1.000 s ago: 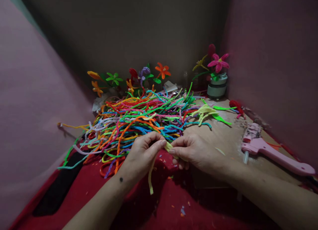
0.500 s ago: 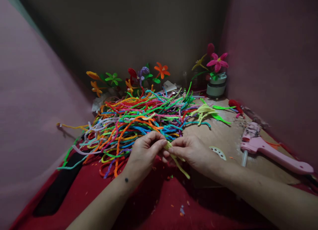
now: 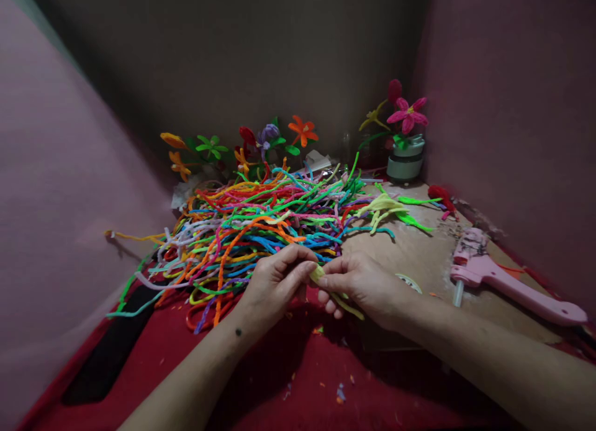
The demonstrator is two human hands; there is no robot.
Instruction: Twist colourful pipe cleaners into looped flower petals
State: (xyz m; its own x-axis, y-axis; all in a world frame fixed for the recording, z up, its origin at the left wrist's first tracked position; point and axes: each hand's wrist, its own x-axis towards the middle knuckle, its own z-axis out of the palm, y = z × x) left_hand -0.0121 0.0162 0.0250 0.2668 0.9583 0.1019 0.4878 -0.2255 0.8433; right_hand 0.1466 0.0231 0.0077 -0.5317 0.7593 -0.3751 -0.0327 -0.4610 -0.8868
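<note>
Your red cloth-covered counter carries a heap of multicoloured fuzzy pipe cleaners, a flat black strip and a brown flat board, on which you have a pink plastic glue gun.

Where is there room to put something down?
Past the right hand on the brown board, between the chenille stem pile and the pink glue gun. There's also red cloth between the black strip and left forearm. It's crowded in the pile and at the flowers behind it.
</note>
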